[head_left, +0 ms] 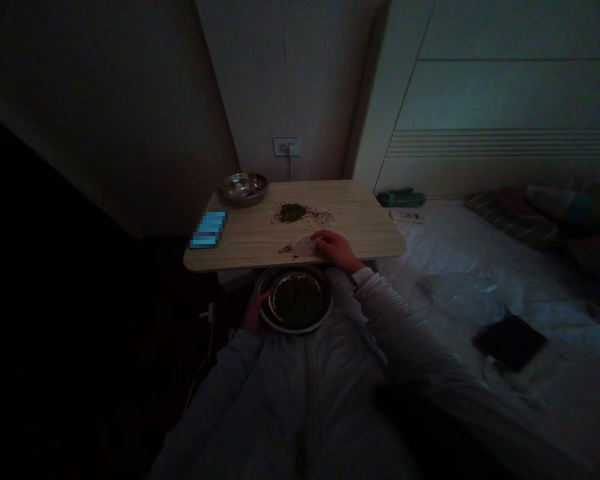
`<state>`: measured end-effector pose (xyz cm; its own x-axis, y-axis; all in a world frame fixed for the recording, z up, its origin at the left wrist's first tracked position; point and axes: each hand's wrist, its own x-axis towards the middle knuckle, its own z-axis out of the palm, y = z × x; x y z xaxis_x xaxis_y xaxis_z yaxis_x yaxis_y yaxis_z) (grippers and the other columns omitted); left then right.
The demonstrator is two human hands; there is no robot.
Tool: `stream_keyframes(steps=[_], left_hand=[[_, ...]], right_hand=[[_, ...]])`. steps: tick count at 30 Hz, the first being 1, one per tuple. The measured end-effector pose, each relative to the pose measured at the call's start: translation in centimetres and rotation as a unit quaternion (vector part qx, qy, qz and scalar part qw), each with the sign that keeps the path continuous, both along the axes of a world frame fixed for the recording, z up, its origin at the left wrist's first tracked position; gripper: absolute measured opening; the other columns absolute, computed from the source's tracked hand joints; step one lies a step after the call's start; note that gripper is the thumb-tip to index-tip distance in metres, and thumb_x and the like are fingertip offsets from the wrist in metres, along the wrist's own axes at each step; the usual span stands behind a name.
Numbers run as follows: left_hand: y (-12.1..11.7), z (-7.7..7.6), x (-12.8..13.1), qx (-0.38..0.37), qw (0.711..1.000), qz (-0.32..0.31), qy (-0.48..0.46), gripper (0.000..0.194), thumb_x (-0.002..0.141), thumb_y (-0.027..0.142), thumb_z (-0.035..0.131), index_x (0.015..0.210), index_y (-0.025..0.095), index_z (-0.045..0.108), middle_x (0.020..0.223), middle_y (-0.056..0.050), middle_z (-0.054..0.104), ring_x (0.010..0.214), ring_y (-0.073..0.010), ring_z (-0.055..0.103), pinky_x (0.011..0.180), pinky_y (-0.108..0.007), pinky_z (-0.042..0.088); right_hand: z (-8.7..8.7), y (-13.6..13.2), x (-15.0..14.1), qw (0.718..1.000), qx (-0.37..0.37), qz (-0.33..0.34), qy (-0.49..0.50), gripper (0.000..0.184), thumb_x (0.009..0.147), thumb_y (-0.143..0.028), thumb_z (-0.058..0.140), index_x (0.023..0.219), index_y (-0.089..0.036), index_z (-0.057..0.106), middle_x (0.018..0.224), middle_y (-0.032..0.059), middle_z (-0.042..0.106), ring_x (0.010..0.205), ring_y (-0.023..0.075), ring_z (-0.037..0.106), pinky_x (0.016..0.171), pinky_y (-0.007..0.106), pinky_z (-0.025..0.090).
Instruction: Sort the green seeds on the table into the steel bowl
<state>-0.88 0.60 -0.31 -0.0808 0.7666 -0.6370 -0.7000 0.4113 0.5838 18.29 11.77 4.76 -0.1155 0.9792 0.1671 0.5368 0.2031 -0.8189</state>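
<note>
Just under the table's front edge, my left hand (257, 316) grips the side of a round metal bowl (300, 329) at my lap. Small dark greenish grains appear to lie in it, though the light is dim. My right hand (336, 249) is closed on a pale, translucent flat piece (306, 247) that rests on the wooden tabletop (250, 233). Left of that piece is a small scatter of grains (285, 249). Farther back lies a larger heap of dark green grains (293, 213), with loose ones spread to its right.
A shiny steel bowl (243, 189) stands at the table's back left corner, with a pixelated blue phone-like screen (209, 230) in front. Right of the table, a bed (405, 260) holds a green bottle (401, 198), a white remote (406, 217) and a dark flat object (511, 341).
</note>
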Motion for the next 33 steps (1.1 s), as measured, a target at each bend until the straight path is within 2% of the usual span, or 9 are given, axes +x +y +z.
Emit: stream_keyframes(steps=[15, 28, 33], left_hand=[[0.11, -0.25, -0.08, -0.008, 1.000, -0.007, 0.012, 0.019, 0.075, 0.018, 0.052, 0.083, 0.018, 0.070, 0.076, -0.008, 0.075, 0.100, -0.0270, 0.064, 0.088, -0.038, 0.050], [0.02, -0.05, -0.01, -0.003, 1.000, 0.001, 0.003, 0.016, 0.075, 0.017, 0.052, 0.070, 0.017, 0.068, 0.073, -0.009, 0.074, 0.101, -0.0257, 0.063, 0.090, -0.035, 0.049], [0.09, -0.25, -0.06, 0.006, 1.000, -0.017, -0.002, 0.018, 0.075, 0.018, 0.051, 0.069, 0.016, 0.068, 0.072, -0.009, 0.074, 0.100, -0.0258, 0.063, 0.090, -0.035, 0.048]], right_hand=[[0.11, -0.12, 0.02, 0.999, -0.021, 0.041, 0.006, 0.030, 0.069, -0.023, 0.048, 0.092, -0.018, 0.067, 0.062, -0.0033, 0.062, 0.052, 0.0094, 0.043, 0.053, 0.022, 0.031], [-0.22, 0.11, 0.06, 0.997, -0.011, 0.074, -0.005, 0.030, 0.067, -0.022, 0.050, 0.091, -0.017, 0.068, 0.067, -0.0024, 0.062, 0.061, 0.0103, 0.048, 0.059, 0.021, 0.036], [-0.30, 0.19, 0.09, 0.996, -0.014, 0.087, 0.007, 0.030, 0.067, -0.020, 0.051, 0.092, -0.017, 0.068, 0.068, -0.0020, 0.064, 0.062, 0.0106, 0.050, 0.061, 0.021, 0.037]])
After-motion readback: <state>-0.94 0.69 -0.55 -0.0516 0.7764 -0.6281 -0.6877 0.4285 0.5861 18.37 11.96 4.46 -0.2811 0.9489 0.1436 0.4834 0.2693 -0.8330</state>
